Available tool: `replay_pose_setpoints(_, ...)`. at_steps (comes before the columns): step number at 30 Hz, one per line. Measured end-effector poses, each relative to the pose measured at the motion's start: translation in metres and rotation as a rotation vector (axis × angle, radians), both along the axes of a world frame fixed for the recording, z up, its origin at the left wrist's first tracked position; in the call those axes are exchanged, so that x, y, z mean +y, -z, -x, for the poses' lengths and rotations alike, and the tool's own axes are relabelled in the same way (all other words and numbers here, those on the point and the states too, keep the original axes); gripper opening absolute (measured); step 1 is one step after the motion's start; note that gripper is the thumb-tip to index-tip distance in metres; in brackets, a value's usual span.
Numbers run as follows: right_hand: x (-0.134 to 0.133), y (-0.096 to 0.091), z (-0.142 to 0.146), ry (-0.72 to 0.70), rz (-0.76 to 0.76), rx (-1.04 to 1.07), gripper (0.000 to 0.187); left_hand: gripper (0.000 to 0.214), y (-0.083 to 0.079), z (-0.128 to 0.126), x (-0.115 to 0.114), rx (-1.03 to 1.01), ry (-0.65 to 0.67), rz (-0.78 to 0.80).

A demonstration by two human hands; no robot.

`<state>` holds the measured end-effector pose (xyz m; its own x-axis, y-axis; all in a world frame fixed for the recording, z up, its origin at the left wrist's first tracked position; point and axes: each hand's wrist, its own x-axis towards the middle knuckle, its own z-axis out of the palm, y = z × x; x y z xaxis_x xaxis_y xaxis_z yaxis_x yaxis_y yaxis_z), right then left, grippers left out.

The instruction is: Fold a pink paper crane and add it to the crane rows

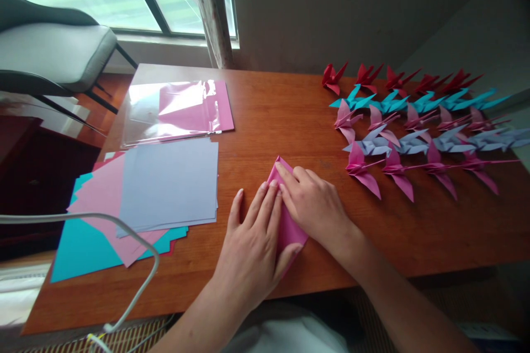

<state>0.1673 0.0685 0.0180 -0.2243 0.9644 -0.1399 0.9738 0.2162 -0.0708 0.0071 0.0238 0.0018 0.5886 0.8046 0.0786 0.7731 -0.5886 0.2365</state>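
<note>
A pink sheet of origami paper [290, 229], folded into a narrow pointed shape, lies on the table in front of me. My left hand [252, 242] rests flat across its left side, fingers spread and the thumb on its lower part. From the right, my right hand [312, 198] presses on the upper part, its index fingertip close to the top point and its other fingers bent. Both hands cover much of the paper, so its inner folds are hidden.
Fanned sheets of grey-blue paper [169, 182], pink paper [99, 193] and turquoise paper [86, 251] lie left. Beyond them is a clear plastic packet [178, 110]. Rows of folded cranes [397, 176] stand right. A white cable [153, 265] arches over the table's [273, 105] front left.
</note>
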Motion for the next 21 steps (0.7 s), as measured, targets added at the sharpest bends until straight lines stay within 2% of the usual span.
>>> replay_pose_setpoints(5,0.004,-0.003,-0.002,0.013,0.009,0.048,0.046,0.076,0.000,0.001,0.001,0.002,-0.002,0.010)
replay_pose_setpoints(13,0.017,-0.006,-0.001,0.121,0.014,0.153,0.032,0.076,-0.002,0.000,0.001,0.002,-0.005,0.006)
replay_pose_setpoints(21,0.017,-0.005,0.001,0.147,-0.016,0.166,0.030,0.075,-0.003,0.001,-0.006,0.007,-0.014,-0.002)
